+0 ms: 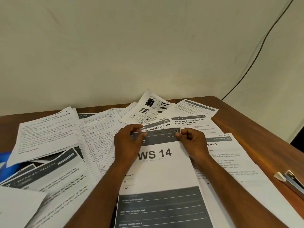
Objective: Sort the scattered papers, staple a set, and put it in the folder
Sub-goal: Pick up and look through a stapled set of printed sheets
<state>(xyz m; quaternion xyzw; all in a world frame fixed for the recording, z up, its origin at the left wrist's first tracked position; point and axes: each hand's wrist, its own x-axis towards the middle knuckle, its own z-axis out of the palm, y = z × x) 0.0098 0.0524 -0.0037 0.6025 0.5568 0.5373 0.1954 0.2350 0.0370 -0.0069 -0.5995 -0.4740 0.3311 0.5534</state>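
Brown table (256,116) covered with scattered papers (49,134). "WS 14" sheet (158,171) laid centre, on top of other pages. Its top edge pinched at left corner by left hand (127,142), at right corner by right hand (191,143). Stapler (291,180) seen at right table edge, apart from hands.

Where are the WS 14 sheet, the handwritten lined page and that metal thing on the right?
WS 14 sheet (158,168), head view, on its white middle below the big title.
Handwritten lined page (98,139), head view, on its written middle.
Metal thing (294,181), head view, on its shiny body at the table edge.
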